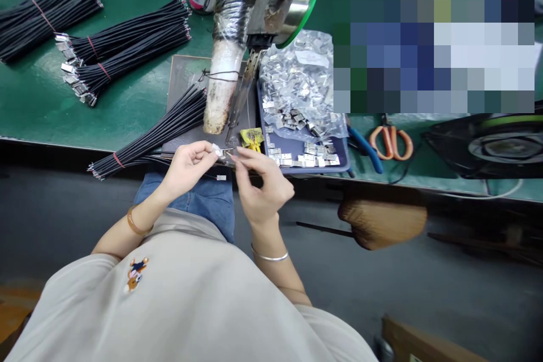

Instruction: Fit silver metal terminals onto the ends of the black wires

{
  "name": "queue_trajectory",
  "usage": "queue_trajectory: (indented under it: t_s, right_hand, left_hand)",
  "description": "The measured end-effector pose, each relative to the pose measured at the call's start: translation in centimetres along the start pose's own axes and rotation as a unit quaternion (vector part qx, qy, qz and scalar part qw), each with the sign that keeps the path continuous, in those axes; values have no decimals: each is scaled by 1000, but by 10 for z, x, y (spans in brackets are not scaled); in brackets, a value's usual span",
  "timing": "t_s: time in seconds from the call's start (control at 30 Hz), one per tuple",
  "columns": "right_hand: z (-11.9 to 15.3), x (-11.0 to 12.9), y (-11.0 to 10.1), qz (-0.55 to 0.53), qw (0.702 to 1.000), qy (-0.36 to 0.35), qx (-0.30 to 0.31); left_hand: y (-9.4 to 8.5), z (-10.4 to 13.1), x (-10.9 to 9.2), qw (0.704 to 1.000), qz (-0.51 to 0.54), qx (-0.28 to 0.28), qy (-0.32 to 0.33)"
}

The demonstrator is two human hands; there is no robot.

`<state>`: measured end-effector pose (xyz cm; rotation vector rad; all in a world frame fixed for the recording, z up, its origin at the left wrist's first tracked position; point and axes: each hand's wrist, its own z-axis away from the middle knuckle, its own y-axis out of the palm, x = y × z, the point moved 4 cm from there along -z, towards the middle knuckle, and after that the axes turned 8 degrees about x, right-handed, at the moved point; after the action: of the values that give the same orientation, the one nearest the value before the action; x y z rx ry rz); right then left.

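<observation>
My left hand [190, 167] pinches a small white and metal piece [218, 151] at the table's front edge, below the soldering machine's tips. Close to its right, my right hand [263, 181] is closed with thumb and forefinger together at the piece; what lies between them is too small to make out. A tied bundle of black cables [156, 130] lies on a grey board [180, 70] just behind my left hand. A yellow item [253, 138] rests behind my right hand. Small metal connectors [318, 154] lie in a blue tray [345, 158] at the right.
A white-tipped duct [224, 68] and a metal arm [275, 3] with a solder spool [299, 8] hang over the board. More cable bundles [131, 34] lie back left. A clear bag [301, 85] fills the tray. Orange-handled scissors [391, 141] and blue-handled pliers [367, 147] lie right.
</observation>
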<state>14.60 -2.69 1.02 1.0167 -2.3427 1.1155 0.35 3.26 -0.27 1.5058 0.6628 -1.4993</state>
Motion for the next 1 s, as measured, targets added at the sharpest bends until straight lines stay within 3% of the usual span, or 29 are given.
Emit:
queue_trajectory:
  t_s: [0.07,0.33,0.8,1.0]
  right_hand:
    - [-5,3,5,15,1000,-18,15]
    - [-11,0,10,-38,997,60,-4]
    - [-15,4,7,-70,995,78,1]
    - [-12,1,6,-74,994,73,30]
  left_hand:
    - [1,-1,0,1000,-25,-12,11]
    - [3,-4,-2,984,-147,-92,49]
    - [4,-4,-7,988,-122,-84,45]
    - [4,-3,-6,988,-132,-76,28]
